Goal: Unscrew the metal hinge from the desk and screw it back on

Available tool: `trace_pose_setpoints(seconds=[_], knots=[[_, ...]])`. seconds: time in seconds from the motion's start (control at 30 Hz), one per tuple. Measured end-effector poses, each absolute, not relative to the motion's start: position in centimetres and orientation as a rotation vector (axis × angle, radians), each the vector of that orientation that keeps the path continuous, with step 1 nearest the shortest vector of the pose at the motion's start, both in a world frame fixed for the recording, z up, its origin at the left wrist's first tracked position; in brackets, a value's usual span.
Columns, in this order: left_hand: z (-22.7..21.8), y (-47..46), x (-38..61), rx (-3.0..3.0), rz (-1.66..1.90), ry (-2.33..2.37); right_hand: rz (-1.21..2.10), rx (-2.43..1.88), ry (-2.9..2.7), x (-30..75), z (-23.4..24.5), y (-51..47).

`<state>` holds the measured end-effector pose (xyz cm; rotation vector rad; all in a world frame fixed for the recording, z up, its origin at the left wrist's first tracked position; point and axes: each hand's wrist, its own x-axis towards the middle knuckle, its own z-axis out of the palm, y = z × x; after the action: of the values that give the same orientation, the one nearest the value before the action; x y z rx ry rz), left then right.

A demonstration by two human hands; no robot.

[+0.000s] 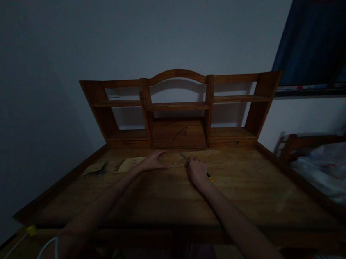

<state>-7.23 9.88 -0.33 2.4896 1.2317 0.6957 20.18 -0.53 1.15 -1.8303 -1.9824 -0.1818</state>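
My right hand is closed round a screwdriver. Its thin metal shaft points up and left, and the yellow and black end of its handle sticks out behind the hand. To the left, my left hand rests on the desk with thumb and fingers spread in a curve, and nothing shows between them. Under and beside it lies a long pale strip, whose material I cannot make out in the dim light. Farther left is a small pile of thin dark metal pieces, too dim to name.
The wooden desk has a low raised edge on both sides. A wooden shelf unit stands along its back against the wall. A white cable hangs at the lower left. Plastic bags lie to the right beyond the desk.
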Motion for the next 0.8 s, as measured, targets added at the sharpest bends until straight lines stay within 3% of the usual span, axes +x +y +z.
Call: trace_pose_setpoints(seconds=[0.43,0.8], knots=[[7.1,1.6,-7.5,2.771,0.815,1.406,-0.223,-1.130,-2.006,21.5,3.7,-1.9],[7.3,-6.2,-24.6,2.390,0.768,2.080,-0.240,-1.043,-2.222,18.3,2.3,-2.7]])
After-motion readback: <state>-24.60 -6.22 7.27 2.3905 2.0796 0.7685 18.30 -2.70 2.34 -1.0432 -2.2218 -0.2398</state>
